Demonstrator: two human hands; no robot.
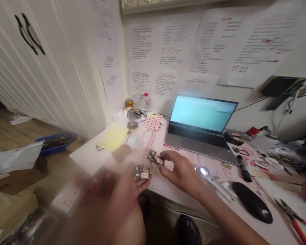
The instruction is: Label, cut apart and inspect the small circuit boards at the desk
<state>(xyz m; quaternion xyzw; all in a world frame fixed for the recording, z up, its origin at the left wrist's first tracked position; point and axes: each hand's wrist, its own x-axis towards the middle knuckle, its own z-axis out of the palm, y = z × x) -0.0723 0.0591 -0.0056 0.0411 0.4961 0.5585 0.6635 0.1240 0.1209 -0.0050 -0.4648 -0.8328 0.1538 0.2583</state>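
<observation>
My right hand (180, 173) pinches a small green circuit module (152, 157) between thumb and fingers, just above the desk. The module carries a white and red label at its end. My left hand (119, 200) is blurred by motion and holds a second, similar module (142, 173) at its fingertips, also with a white label. The two modules are close together, a small gap apart. Under them lies a white sheet with red print (153, 143). Much of each module's underside is hidden.
A laptop (200, 124) stands open behind my hands. To the right lie a black mouse (252, 202), a black marker (244, 168) and red-handled pliers (293, 217). A blue tray of parts (54, 144) sits on the floor at left, beyond the desk edge.
</observation>
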